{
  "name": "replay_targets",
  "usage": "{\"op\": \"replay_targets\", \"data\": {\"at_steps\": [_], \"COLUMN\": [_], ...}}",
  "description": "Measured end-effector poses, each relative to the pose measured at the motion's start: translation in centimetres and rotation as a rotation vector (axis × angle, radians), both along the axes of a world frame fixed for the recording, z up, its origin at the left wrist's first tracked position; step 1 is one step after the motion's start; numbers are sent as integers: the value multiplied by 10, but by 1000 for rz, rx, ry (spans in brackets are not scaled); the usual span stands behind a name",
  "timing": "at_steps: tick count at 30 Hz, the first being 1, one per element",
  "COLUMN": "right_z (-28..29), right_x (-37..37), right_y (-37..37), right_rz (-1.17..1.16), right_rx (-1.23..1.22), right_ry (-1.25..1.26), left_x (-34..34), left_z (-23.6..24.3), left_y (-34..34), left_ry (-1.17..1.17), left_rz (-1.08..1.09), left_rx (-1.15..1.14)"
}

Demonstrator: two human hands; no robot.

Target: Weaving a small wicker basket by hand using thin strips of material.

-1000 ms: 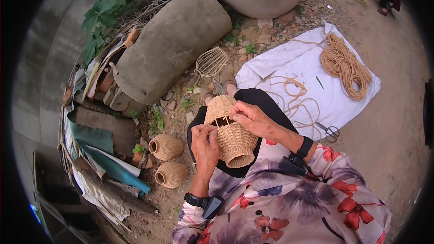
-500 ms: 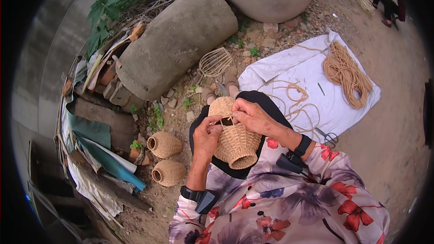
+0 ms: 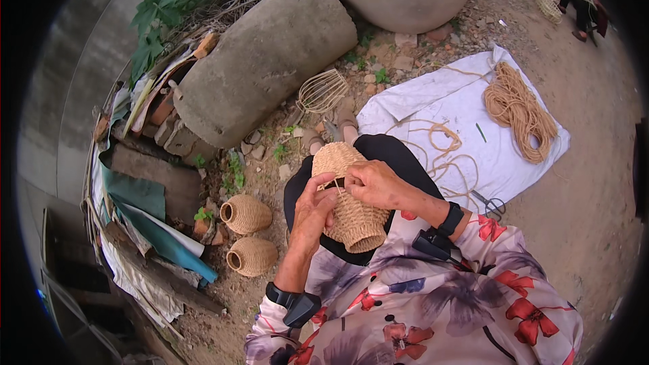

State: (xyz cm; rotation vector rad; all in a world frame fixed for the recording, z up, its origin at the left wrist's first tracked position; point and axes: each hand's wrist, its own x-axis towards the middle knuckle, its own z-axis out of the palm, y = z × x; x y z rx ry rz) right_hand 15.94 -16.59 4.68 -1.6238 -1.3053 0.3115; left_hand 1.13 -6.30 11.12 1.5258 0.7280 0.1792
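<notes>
Both of my hands are working on a woven basket (image 3: 351, 213) that is resting in my lap, over the black cloth of my trousers (image 3: 392, 155). I am cupping its left side with my left hand (image 3: 312, 213), fingers curled against the weave, and I am closing my right hand (image 3: 375, 184) over its upper part, thumb and fingertips seemingly pinching a thin strand of cord at the rim, though the strand is too fine here to be sure. I am wearing a black band on each wrist and flowered sleeves. Two finished small baskets (image 3: 247, 213) are lying on the dirt to my left, one just behind the other, near a heap of boards and sheets (image 3: 142, 230). A bare wire frame (image 3: 323, 90) is lying ahead of my feet, beside a large grey stone cylinder (image 3: 263, 61). To my right a white cloth (image 3: 460, 101) is spreading over the ground, carrying a thick coil of tan cord (image 3: 519, 111), looser loops of cord (image 3: 443, 145) and a pair of scissors (image 3: 488, 203) at its near edge.
</notes>
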Motion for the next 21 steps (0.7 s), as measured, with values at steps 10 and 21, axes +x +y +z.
{"op": "replay_targets", "data": {"at_steps": [10,21], "right_z": [-5,2], "right_x": [5,10], "right_y": [-9,-21], "right_rz": [108,147], "right_rx": [-5,-43], "right_ry": [508,1039], "left_x": [15,18], "left_z": [-2,-12], "left_y": [0,0], "left_ry": [24,75], "left_rz": [-190,-145], "left_rx": [925,966]}}
